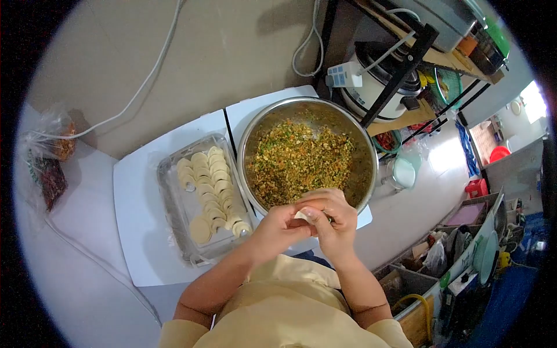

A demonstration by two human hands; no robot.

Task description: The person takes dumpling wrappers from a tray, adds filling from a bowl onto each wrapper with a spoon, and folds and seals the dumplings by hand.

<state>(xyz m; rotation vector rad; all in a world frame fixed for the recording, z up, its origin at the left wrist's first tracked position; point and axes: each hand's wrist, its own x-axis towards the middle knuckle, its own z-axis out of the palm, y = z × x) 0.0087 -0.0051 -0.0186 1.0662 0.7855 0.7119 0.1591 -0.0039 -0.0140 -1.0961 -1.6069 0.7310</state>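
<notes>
My left hand [283, 227] and my right hand [332, 219] meet over the near rim of a large steel bowl [242, 168]. Their fingers are closed around a pale dumpling wrapper [301, 215], mostly hidden by the fingers. Chopped filling [299, 156] with green, orange and yellowish bits lies in the bowl. Left of it, a clear plastic tray [184, 235] holds overlapping rows of round dumpling wrappers [201, 229].
Bowl and tray stand on a white table [136, 232] against the wall. At the right, a rack [400, 75] carries a white cooker [371, 100] and a power strip [344, 75]. A plastic bag [49, 168] hangs at the left. Crates [406, 284] stand on the floor.
</notes>
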